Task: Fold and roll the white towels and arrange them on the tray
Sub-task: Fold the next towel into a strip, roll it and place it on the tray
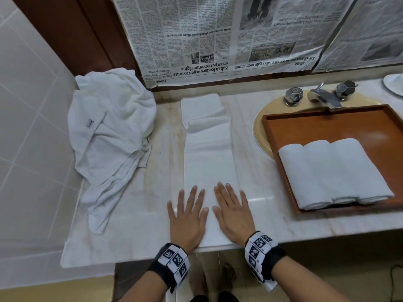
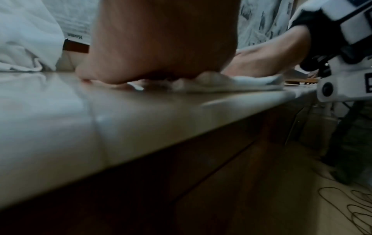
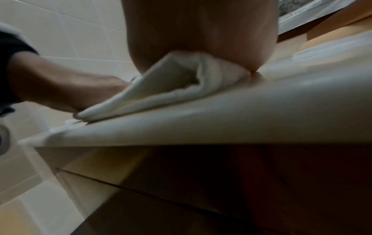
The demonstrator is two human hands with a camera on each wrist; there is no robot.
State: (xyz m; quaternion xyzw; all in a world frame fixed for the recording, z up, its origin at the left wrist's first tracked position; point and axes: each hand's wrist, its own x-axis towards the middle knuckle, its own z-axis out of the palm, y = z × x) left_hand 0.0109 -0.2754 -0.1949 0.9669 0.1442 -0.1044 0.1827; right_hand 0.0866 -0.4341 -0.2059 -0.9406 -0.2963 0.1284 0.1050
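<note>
A white towel folded into a long narrow strip lies on the marble counter, running from the front edge toward the wall. My left hand and right hand lie flat side by side on its near end, fingers straight and spread. In the left wrist view the towel's edge shows under my palm; in the right wrist view its folded layers gape at the counter's edge. Three rolled white towels lie side by side on the brown tray.
A heap of loose white towels sits at the left against the tiled wall. The tray rests over a sink with a chrome tap. Newspaper covers the wall behind. The counter's front edge runs just under my wrists.
</note>
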